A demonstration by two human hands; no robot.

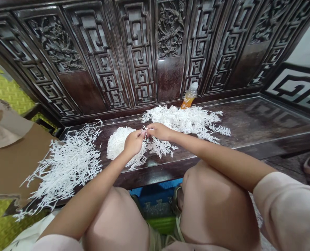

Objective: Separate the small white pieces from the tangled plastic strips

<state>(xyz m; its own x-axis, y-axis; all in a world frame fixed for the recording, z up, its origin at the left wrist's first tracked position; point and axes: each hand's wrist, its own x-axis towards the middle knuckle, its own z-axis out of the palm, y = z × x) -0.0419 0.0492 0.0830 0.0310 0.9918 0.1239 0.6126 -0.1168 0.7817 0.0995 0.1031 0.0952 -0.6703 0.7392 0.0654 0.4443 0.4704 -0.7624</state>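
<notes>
My left hand (134, 142) and my right hand (158, 131) meet at the fingertips, both pinching a small white branched piece (144, 129). Beneath and beside my left hand lies a rounded pile of small white pieces (118, 139). Behind my right hand spreads a wider heap of white branched pieces (186, 118), with a smaller cluster (161, 147) just below that hand. A large loose pile of white stick-like branches (71, 160) lies at the left, partly over cardboard.
A bottle of orange drink (188, 98) stands behind the wide heap, near the carved wooden backrest (170, 76). Brown cardboard (10, 164) covers the left side. The dark wooden bench (249, 120) extends right. My knees are against its front.
</notes>
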